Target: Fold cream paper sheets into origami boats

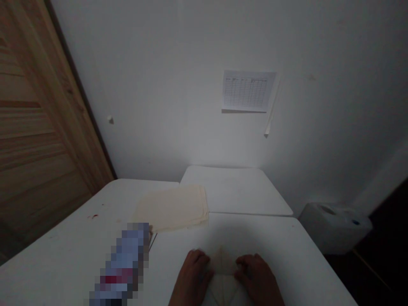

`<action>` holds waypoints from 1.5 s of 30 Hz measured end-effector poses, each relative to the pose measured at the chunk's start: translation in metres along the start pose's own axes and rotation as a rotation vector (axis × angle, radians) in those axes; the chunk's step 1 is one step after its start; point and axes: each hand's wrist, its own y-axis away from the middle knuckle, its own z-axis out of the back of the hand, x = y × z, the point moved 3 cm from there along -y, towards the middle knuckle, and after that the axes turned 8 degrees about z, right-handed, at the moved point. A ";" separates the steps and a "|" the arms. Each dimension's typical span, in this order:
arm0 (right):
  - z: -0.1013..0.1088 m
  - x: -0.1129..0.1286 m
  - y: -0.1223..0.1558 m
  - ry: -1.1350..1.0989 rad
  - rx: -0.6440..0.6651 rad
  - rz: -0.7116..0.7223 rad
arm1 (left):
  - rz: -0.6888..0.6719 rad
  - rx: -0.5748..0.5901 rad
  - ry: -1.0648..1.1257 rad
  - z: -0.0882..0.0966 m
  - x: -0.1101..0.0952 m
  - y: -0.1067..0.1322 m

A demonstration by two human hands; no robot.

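A folded cream sheet (223, 276) lies on the white table (255, 229) at the bottom middle of the view, its point facing away from me. My left hand (193, 278) and my right hand (256, 278) sit on either side of it, fingers curled against its edges. Farther off lies a flat stack of cream sheets (172, 208). Left of my left hand is a long object obscured by pixelation (124, 263), so I cannot tell what it is.
A second white table (236, 189) abuts the far edge of the first, beneath a white wall with a printed sheet (247, 91) taped on. A wooden door (38, 127) stands at the left. A white plastic container (334, 227) sits beyond the table's right edge.
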 end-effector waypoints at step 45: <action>-0.012 0.005 -0.004 0.255 -0.098 0.136 | -0.006 0.030 -0.182 -0.022 0.011 -0.005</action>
